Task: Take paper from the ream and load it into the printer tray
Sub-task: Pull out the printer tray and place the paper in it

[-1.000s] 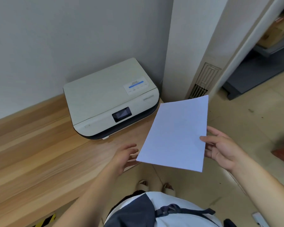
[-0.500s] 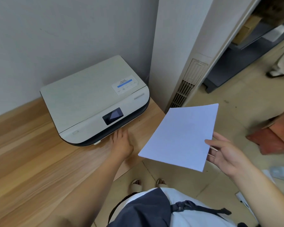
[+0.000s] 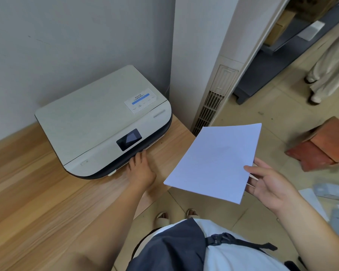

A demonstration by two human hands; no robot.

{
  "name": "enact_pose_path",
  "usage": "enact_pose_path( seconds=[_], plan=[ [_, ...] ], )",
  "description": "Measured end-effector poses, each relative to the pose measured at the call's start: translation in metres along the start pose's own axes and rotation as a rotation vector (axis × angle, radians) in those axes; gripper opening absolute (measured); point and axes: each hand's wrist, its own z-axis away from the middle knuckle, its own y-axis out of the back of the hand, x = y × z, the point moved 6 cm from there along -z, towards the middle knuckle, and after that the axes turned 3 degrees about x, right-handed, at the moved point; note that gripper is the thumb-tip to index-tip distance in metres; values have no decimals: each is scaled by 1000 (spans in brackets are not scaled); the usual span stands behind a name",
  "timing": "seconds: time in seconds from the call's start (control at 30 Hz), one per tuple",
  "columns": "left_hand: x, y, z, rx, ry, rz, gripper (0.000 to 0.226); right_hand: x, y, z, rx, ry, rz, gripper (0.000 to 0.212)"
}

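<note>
White paper (image 3: pixel 213 161), a thin stack, is held in the air by the right hand (image 3: pixel 270 184), thumb on top of the edge and fingers beneath, over the floor just off the desk (image 3: pixel 37 202) corner. Left hand (image 3: pixel 140 170) lies palm down on the desk with fingertips reaching under the dark front lip of the printer (image 3: pixel 98 124); whether they grip anything there cannot be told. Printer sits closed on the desk against the wall.

Illegible sticker (image 3: pixel 141 100) text on printer (image 3: pixel 98 122)
</note>
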Motion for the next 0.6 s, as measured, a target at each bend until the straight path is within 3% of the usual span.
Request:
enact_pose_path(
  seconds=[0.2, 0.33, 0.6],
  plan=[
    [4, -4, -4, -43, 29, -37, 89, 2, 3, 3, 1, -8, -34, 36],
    [-1, -14, -13, -184, 61, -49, 81, 0, 3, 4, -3, -4, -43, 37],
    [2, -17, -11, -163, 26, -75, 82, 0, 8, 5, 11, 4, -65, 36]
  ],
)
